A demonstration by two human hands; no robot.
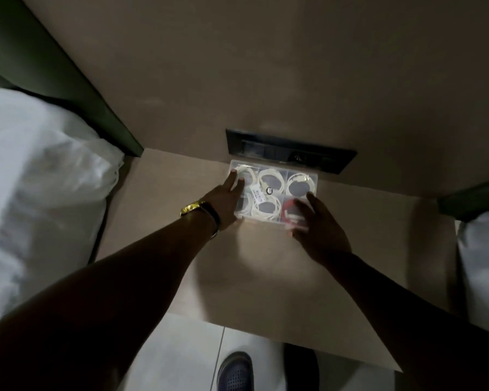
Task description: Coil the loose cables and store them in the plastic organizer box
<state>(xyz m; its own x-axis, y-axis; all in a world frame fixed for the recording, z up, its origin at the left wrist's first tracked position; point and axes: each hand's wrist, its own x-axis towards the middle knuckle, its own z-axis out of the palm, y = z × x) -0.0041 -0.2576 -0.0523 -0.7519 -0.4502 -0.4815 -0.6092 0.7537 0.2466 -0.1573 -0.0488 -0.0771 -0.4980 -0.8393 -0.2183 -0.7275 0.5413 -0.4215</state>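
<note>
Organizer box (302, 176) against wall, hands (226, 201) flanking.

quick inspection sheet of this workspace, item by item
surface: tan tabletop, bare around the box
job's things: clear plastic organizer box at the table's far edge, lid seemingly shut, six compartments
cables: white coiled cables in five compartments, a red item in the near right one; no loose cable seen
clutter: nothing seen
grippers: left hand lies flat, fingers spread, on the box's left side; right hand rests at its near right corner; neither grips anything
surroundings: dark socket panel in the wall behind the box, white bedding at left, tiled floor and a shoe below
</note>
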